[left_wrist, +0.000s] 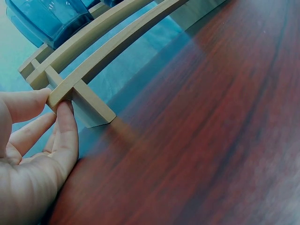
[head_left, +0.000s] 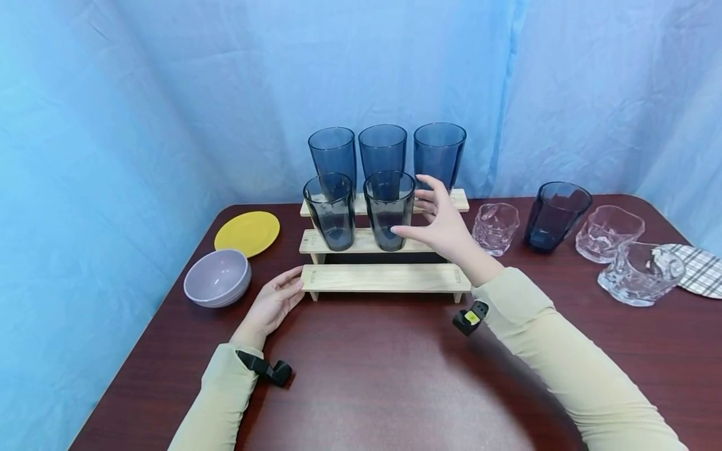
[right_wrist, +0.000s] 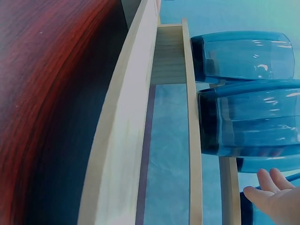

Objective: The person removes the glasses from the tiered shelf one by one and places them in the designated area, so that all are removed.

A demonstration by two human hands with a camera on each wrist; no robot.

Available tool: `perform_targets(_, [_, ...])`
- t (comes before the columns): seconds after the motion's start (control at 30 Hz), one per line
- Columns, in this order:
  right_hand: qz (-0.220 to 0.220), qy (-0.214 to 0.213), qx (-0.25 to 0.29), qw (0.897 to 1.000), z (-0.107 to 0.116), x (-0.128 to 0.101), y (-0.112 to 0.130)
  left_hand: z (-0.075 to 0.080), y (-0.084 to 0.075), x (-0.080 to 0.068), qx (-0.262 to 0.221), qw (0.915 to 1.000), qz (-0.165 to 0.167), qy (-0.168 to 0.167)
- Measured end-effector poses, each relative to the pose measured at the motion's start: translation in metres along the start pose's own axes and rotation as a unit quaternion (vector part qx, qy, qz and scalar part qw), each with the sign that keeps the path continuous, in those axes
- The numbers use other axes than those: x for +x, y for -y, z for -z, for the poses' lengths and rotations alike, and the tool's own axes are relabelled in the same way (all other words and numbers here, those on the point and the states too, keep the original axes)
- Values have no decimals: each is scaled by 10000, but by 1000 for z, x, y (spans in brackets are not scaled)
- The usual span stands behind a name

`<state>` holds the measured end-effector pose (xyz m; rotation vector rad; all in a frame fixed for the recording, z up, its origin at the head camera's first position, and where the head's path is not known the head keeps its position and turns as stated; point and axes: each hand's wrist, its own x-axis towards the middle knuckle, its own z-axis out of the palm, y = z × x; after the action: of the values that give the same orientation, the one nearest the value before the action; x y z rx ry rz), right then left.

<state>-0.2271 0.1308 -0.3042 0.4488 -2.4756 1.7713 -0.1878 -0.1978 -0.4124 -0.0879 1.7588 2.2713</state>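
A three-tier wooden stand point(head_left: 383, 277) is in the middle of the table. My left hand point(head_left: 274, 305) pinches the left end of its lowest board, thumb on top and fingers beneath, as the left wrist view shows of this board end point(left_wrist: 70, 86). On the middle tier are two tinted glasses, a left one point(head_left: 333, 216) and a right one point(head_left: 389, 213). My right hand point(head_left: 448, 228) is beside the right glass, thumb and fingers spread apart. Three more tinted glasses stand on the top tier, among them the right-hand one point(head_left: 439, 150). Part of my right hand point(right_wrist: 276, 199) shows below the glasses point(right_wrist: 253, 119) in the right wrist view.
At left lie a yellow plate point(head_left: 247, 233) and a lilac bowl point(head_left: 217, 279). To the right stand a dark tinted glass point(head_left: 555, 216) and clear wavy glasses, one point(head_left: 496, 228) closest to the stand. A checked cloth point(head_left: 702, 269) lies at the right edge. Blue curtains point(head_left: 254, 94) hang behind.
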Motion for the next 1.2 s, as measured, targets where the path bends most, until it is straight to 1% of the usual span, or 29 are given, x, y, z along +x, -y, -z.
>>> perform_targets(0.2, [25, -94, -120, 9999, -5, 7, 2, 0, -1, 1, 21, 10000, 42, -63])
perform_targets(0.3, [50, -87, -126, 9999, -8, 9, 3, -1, -1, 1, -53, 9999, 55, -99])
perform_targets(0.47, [23, -29, -154, 9999, -11, 12, 6, 0, -1, 2, -89, 9999, 42, -61])
perform_targets(0.77, [-51, 4, -334, 9994, -12, 15, 7, 0, -1, 1, 2, 10000, -9, -30])
perform_targets(1.0, [-37, 53, -460, 9989, -12, 16, 5, -1, -1, 1, 90, 9997, 144, -153])
perform_targets(1.2, [8, -18, -609, 9981, -14, 14, 1, -1, 1, 1, 36, 9998, 141, -114])
